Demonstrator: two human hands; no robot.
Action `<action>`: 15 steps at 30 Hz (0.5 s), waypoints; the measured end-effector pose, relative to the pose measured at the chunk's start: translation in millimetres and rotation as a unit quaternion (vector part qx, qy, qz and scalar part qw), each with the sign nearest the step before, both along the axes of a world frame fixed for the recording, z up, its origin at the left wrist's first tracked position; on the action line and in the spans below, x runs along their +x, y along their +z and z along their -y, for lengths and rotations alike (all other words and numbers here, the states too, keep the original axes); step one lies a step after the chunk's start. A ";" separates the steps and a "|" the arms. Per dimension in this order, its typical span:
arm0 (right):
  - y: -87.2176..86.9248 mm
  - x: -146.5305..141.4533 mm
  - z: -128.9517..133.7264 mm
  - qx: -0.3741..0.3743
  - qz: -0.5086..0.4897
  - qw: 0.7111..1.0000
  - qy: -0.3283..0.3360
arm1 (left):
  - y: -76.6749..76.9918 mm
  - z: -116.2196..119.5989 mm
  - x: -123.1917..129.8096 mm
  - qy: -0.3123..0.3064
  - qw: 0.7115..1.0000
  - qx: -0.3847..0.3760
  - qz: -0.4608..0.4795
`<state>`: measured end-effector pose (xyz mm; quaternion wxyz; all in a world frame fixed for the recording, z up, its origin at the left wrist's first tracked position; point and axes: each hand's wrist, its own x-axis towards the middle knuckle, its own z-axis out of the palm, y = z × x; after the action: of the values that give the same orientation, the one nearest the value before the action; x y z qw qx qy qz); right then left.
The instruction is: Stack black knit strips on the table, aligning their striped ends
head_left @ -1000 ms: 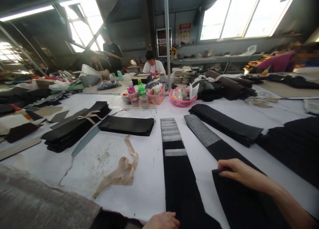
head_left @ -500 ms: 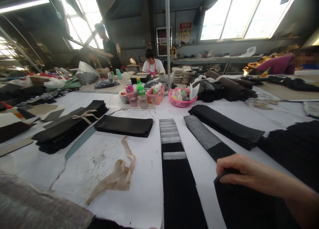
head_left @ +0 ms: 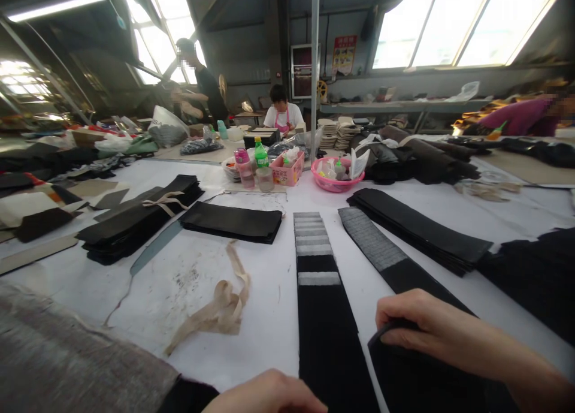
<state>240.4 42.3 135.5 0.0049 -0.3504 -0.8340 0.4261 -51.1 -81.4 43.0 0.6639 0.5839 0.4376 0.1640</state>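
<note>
My right hand [head_left: 417, 326] is closed in a pinch on the edge of a black fabric piece [head_left: 404, 371], holding it raised above the table. Beneath and beyond it lies a row of overlapped black strips with grey ends [head_left: 375, 236]. To the left, a long stack of staggered black fabric strips [head_left: 330, 323] runs towards me, its far end banded in grey. My left hand [head_left: 269, 395] shows at the bottom edge, beside the near part of that stack. One finger of it stretches towards the strips; its other fingers are cut off by the frame.
Black strip stacks lie ahead: one tied [head_left: 144, 221], one loose [head_left: 231, 221], another at right [head_left: 417, 227]. A beige cloth ribbon [head_left: 220, 308] is left of centre. Beyond stand a pink basket [head_left: 338, 182], a green bottle [head_left: 261, 155] and a metal pole [head_left: 315, 71]. Other people work farther back.
My left hand has come into view from the bottom edge. My right hand has moved slightly left and down, still pinching the black fabric. The view has shifted a little left.
</note>
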 end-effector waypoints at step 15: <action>29.6 -16.9 -30.7 0.100 -0.099 0.983 -0.116 | 19.8 -29.7 117.8 0.243 0.897 -0.110 0.352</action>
<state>223.5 72.9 165.1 0.1723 -0.3988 -0.8213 0.3697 66.7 -51.8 62.7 0.7744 0.2867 0.3187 0.4654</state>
